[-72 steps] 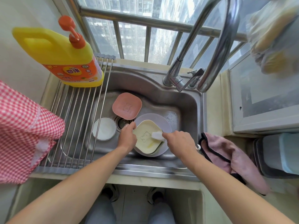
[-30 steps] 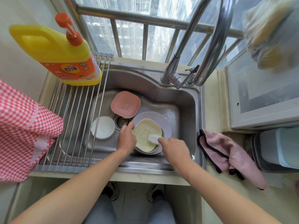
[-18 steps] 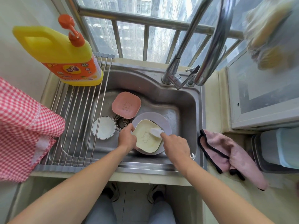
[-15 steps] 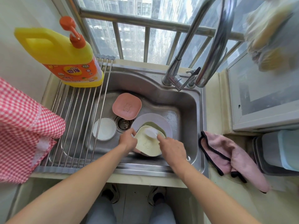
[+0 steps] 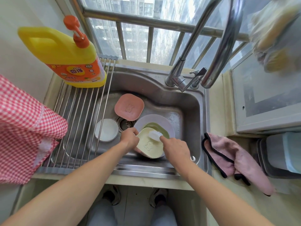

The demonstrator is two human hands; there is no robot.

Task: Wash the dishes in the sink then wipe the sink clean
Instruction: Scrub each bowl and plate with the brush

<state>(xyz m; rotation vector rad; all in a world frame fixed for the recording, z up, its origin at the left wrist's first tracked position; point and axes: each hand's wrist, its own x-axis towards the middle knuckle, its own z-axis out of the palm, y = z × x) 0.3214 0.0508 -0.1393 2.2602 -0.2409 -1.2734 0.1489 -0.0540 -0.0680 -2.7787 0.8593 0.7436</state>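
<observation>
Cream plate (image 5: pixel 150 146) lifted off stack.

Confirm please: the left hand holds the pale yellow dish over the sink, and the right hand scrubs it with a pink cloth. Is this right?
Not quite. The right hand scrubs with a white sponge, not a pink cloth; the pink cloth lies on the counter. The left hand does hold the pale yellow dish over the sink. The head view shows this.

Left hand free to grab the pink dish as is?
Probably not yet: the left hand grips the yellow dish. The pink dish lies uncovered just beyond it, so the path looks clear once it lets go.
</observation>
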